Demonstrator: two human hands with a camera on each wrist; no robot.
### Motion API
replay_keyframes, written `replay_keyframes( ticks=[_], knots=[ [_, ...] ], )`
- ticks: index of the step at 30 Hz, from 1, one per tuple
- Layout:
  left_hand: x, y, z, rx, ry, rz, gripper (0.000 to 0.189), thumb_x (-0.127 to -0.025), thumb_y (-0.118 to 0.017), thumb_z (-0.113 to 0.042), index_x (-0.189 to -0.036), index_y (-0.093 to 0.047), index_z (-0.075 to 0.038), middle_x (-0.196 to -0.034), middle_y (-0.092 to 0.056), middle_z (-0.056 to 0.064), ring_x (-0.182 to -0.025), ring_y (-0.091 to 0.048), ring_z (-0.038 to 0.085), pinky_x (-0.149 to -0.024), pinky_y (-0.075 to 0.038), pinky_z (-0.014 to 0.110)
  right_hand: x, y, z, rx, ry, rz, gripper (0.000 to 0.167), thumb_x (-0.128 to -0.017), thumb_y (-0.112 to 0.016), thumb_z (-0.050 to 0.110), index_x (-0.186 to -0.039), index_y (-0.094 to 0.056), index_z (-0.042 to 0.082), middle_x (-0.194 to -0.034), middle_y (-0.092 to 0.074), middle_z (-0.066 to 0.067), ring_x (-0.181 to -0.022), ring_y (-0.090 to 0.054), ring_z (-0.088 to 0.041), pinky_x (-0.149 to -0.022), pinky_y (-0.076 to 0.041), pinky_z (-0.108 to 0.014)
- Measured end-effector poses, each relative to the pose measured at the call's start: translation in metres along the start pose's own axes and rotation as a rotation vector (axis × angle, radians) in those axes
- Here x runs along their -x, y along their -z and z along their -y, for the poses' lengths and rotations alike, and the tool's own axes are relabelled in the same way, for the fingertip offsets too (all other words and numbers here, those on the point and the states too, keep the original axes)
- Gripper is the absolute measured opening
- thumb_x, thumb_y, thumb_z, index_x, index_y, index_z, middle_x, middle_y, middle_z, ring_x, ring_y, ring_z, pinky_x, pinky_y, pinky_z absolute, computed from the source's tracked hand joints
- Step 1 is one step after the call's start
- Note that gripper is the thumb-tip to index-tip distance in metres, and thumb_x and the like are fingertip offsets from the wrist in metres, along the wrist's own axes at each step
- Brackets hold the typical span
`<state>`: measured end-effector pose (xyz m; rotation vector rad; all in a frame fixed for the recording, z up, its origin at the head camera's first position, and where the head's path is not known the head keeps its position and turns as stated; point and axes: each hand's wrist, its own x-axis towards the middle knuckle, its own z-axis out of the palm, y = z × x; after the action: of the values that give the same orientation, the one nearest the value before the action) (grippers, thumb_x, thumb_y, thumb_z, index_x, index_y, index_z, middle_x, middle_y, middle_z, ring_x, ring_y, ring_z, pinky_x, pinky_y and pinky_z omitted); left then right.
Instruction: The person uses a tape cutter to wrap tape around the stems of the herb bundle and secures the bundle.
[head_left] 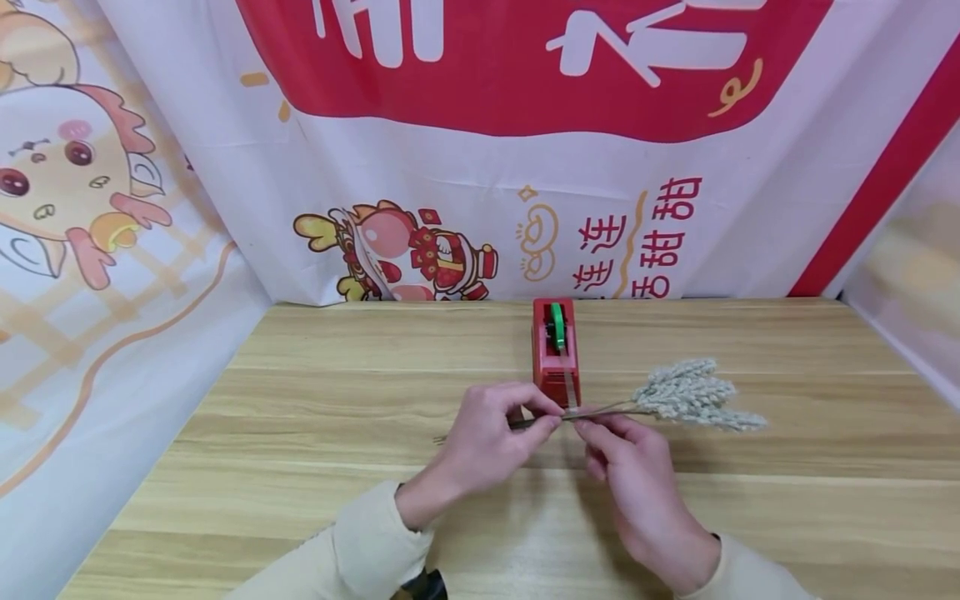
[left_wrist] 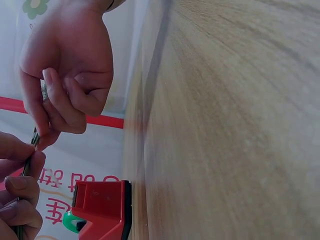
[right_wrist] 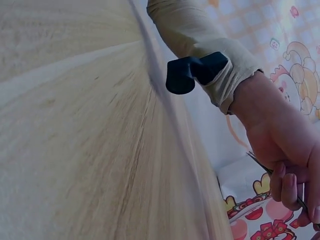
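A bunch of dried flowers with pale grey-green heads [head_left: 693,395] lies across both hands above the table, its thin stems [head_left: 611,408] pointing left. My left hand [head_left: 491,437] pinches the stems between thumb and fingers; the left wrist view shows its curled fingers [left_wrist: 22,192] around them. Just to the right, my right hand [head_left: 637,475] pinches at the stems with thumb and forefinger, close to the left fingertips. Behind the hands stands a red tape dispenser [head_left: 557,379] with a green roll core [head_left: 557,325]. From it a strip of clear tape [head_left: 568,383] runs to the stems between the hands.
The wood-grain table [head_left: 300,433] extends around the hands. Printed white cloth [head_left: 480,175] hangs along its back, with more cloth on both sides. A dark device [right_wrist: 195,72] sits at the left sleeve.
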<state>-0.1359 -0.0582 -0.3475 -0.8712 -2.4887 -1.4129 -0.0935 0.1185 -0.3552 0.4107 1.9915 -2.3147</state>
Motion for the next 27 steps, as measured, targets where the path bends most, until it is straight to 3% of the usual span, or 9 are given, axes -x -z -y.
replay_keyframes(
  ticks=[4, 8, 17, 23, 27],
  knots=[
    [0.001, 0.000, 0.000, -0.006, 0.013, 0.013, 0.005, -0.094, -0.078, -0.008, -0.096, -0.081, -0.011, -0.092, -0.080, -0.001, -0.069, -0.054, 0.005, -0.063, -0.042, 0.019, 0.000, 0.002, 0.003, -0.104, -0.050, 0.026, 0.007, -0.097, -0.063, 0.004, -0.101, -0.069, 0.003, -0.069, -0.047, 0.006, -0.055, -0.041, -0.008, -0.062, -0.040, -0.022],
    [0.002, -0.001, 0.002, -0.004, -0.001, 0.020, 0.005, -0.094, -0.078, -0.007, -0.096, -0.081, -0.011, -0.091, -0.080, 0.000, -0.066, -0.053, 0.006, -0.061, -0.041, 0.018, -0.002, 0.004, 0.004, -0.170, -0.092, 0.037, 0.008, -0.098, -0.064, 0.009, -0.095, -0.071, 0.009, -0.077, -0.053, 0.006, -0.053, -0.038, -0.006, -0.063, -0.038, -0.022],
    [0.004, -0.004, 0.007, -0.004, -0.013, 0.019, 0.005, -0.094, -0.078, -0.009, -0.097, -0.081, -0.011, -0.094, -0.082, 0.001, -0.071, -0.059, 0.000, -0.066, -0.047, 0.018, -0.006, 0.003, 0.003, -0.090, -0.132, 0.014, 0.014, -0.098, -0.073, 0.022, -0.086, -0.076, 0.016, -0.071, -0.053, 0.009, -0.056, -0.038, -0.007, -0.062, -0.039, -0.021],
    [0.000, -0.001, 0.005, 0.002, -0.015, -0.018, 0.005, -0.094, -0.078, -0.007, -0.096, -0.081, -0.011, -0.094, -0.082, 0.001, -0.081, -0.069, 0.005, -0.073, -0.053, 0.020, -0.006, 0.006, 0.004, -0.076, -0.100, 0.051, 0.009, -0.099, -0.072, 0.019, -0.101, -0.077, 0.012, -0.074, -0.058, 0.007, -0.056, -0.040, -0.007, -0.059, -0.038, -0.021],
    [-0.002, 0.000, 0.006, -0.013, -0.016, -0.036, 0.005, -0.093, -0.079, -0.008, -0.097, -0.081, -0.011, -0.096, -0.082, 0.001, -0.086, -0.074, 0.010, -0.076, -0.055, 0.021, -0.005, 0.012, 0.005, 0.009, -0.111, 0.121, 0.022, -0.100, -0.070, 0.018, -0.116, -0.077, 0.005, -0.081, -0.064, 0.006, -0.060, -0.044, -0.006, -0.061, -0.041, -0.021]
  ],
)
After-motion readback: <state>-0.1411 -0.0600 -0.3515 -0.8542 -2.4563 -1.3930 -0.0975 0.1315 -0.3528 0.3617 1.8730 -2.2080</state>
